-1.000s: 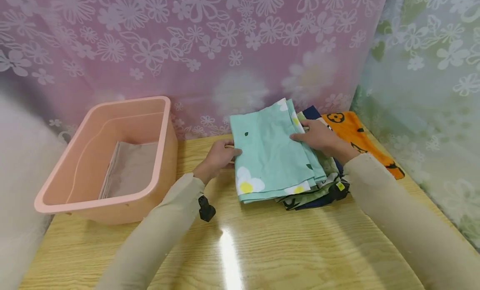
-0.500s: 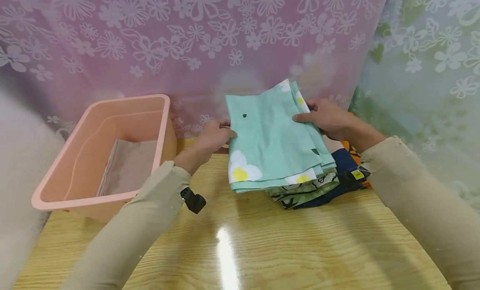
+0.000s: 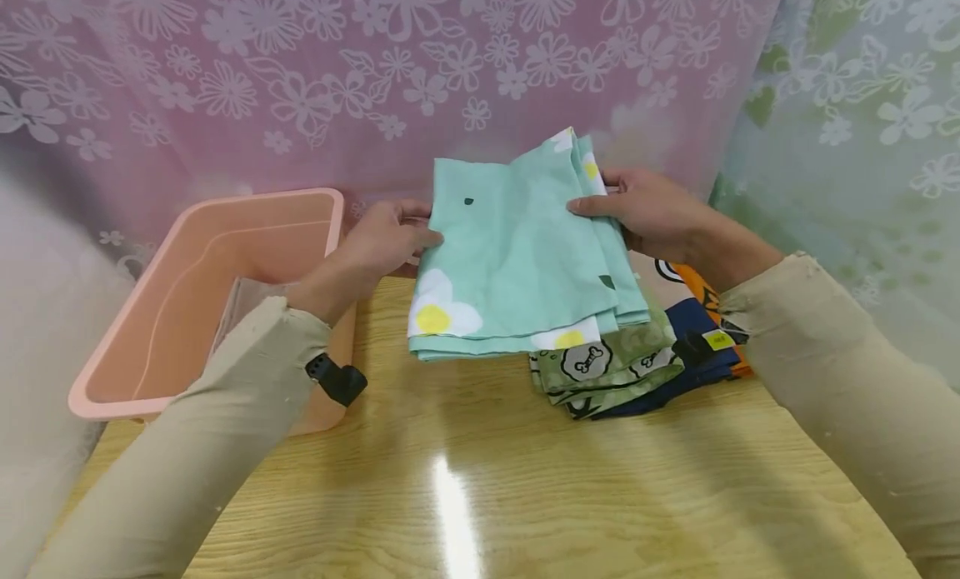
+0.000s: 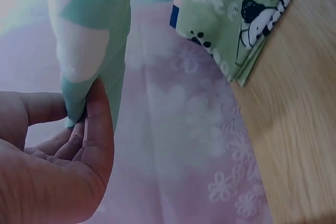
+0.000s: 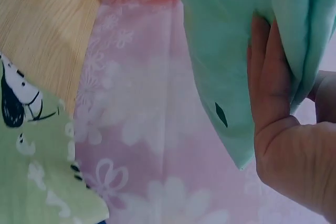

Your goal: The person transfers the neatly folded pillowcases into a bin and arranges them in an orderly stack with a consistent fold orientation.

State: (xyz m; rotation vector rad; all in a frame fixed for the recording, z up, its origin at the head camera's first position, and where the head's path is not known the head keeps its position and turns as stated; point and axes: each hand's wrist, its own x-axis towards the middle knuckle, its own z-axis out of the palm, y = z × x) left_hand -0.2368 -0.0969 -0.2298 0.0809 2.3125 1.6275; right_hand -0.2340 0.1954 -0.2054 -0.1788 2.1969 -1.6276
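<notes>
Sleeves: As the person's arms reach in from the near edge of the wooden table (image 3: 525, 512), a beige left sleeve (image 3: 195, 446) crosses in front of the tub and a beige right sleeve (image 3: 840, 412) comes in over the right side.
Wrist devices: A small black device (image 3: 337, 381) sits at the left cuff; another, with a yellow label (image 3: 718, 339), is at the right.
Left hand: The left hand (image 3: 386, 237) pinches the left edge of the mint cloth, thumb and fingers only a fold apart.
Right hand: The right hand (image 3: 656, 212) grips the right edge, thumb on the facing side, fingers behind, the gap filled by fabric.
Mint cloth: The folded mint cloth (image 3: 510, 254), with white and yellow daisies, hangs tilted in the air above the table, between the tub and the pile.
Pile: Toward the table's right edge, a green dog-print cloth (image 3: 600, 366) lies over a navy-and-beige cloth (image 3: 686, 316), with an orange cloth (image 3: 701, 289) beyond.
Tub: A peach plastic tub (image 3: 187, 312) stands at the far left corner, a folded grey cloth (image 3: 243, 300) inside.
Backdrop: A pink floral curtain (image 3: 450, 79) hangs behind the far edge; a pale green one (image 3: 862, 187) borders the right edge.
</notes>
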